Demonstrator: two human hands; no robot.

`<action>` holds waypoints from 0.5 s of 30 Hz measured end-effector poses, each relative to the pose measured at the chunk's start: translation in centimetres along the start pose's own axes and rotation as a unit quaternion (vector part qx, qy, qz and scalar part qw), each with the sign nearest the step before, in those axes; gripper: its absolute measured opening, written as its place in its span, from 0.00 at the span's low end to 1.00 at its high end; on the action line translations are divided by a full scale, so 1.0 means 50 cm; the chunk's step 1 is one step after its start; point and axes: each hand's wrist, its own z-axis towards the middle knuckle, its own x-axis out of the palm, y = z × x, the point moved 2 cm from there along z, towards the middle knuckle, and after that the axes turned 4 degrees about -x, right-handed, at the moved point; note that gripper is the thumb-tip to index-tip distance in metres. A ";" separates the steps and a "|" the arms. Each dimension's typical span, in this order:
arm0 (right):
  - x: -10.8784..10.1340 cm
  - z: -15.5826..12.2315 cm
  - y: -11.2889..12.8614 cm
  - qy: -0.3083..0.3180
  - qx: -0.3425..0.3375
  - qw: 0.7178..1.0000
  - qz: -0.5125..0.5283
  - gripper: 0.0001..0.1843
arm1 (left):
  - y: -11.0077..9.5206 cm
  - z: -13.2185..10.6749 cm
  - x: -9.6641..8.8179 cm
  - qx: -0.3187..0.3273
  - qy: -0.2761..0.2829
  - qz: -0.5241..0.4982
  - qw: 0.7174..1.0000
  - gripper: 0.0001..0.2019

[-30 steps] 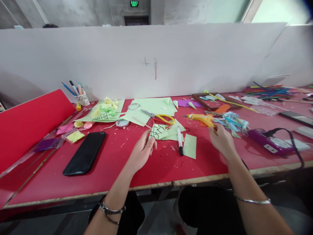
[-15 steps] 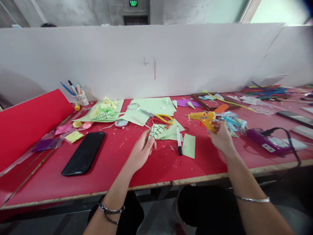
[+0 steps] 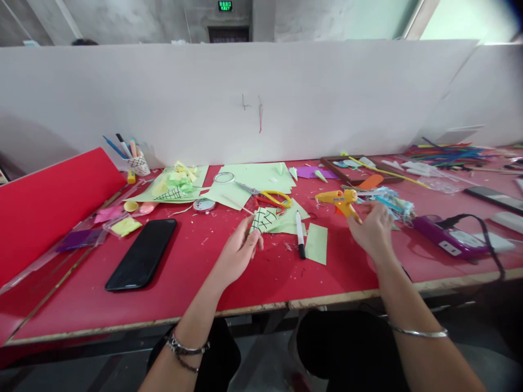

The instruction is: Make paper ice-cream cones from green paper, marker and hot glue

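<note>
My left hand [image 3: 240,247] is closed around a small pale-green paper piece with black grid lines [image 3: 263,219], held just above the table. At the right, my right hand [image 3: 373,228] is beside the yellow hot glue gun [image 3: 339,200], with its fingers lifted off the handle and the thumb side close to the handle's lower end. Whether the thumb still touches it is not clear. Yellow-handled scissors [image 3: 275,198] lie behind the left hand. A white marker with a black cap [image 3: 300,234] and a green paper rectangle [image 3: 316,243] lie between the hands.
A black phone [image 3: 141,254] lies at the left, below crumpled green and yellow paper [image 3: 177,179]. A patterned pen cup [image 3: 139,165] stands behind. On the right are blue yarn [image 3: 394,202], a purple power strip [image 3: 449,237] with a black cord, and a brown tray [image 3: 362,171].
My right hand's fingers have loosened from the glue gun's handle and moved slightly right, and the gun has tilted a little. My left hand keeps its hold on the grid-lined paper.
</note>
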 end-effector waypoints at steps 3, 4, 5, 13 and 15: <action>-0.026 0.006 0.011 -0.033 0.039 0.999 0.018 0.11 | 0.001 0.000 -0.001 0.002 -0.004 0.008 1.000 0.23; -0.034 0.007 0.014 -0.040 0.052 0.997 0.034 0.07 | 0.000 0.000 -0.001 0.002 -0.006 0.011 1.000 0.23; -0.042 0.006 0.018 -0.049 0.058 0.996 0.051 0.06 | 0.000 -0.001 -0.001 0.002 -0.006 0.013 1.000 0.23; -0.076 -0.040 0.137 -0.037 -0.162 0.969 0.180 0.10 | -0.011 -0.011 0.008 0.006 0.039 0.055 0.998 0.24; -0.074 -0.056 0.183 0.044 -0.204 0.942 0.264 0.05 | -0.011 -0.013 0.011 0.018 0.049 0.075 0.996 0.23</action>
